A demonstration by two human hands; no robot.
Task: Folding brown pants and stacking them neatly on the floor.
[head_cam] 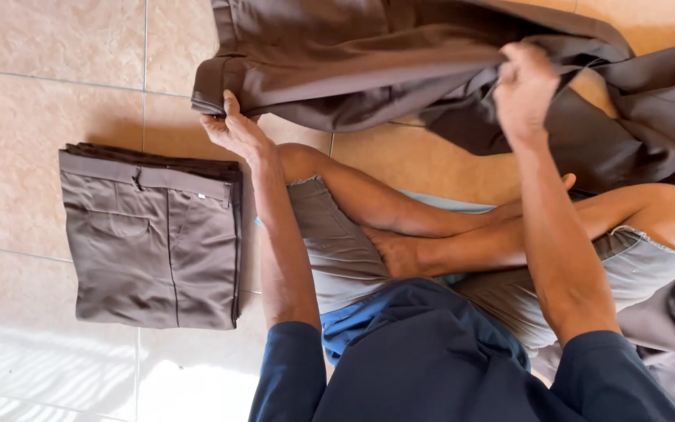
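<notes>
the left hand (236,129) pinches the waistband corner of the brown trousers (400,70), fingers closed over the edge, thumb up. at two o'clock from it the right hand (523,90) is fisted tight in the same cloth. the trousers lie half spread and rumpled on the tiled floor (56,47) at twelve o'clock. a folded pair (154,234) sits at nine o'clock.
</notes>
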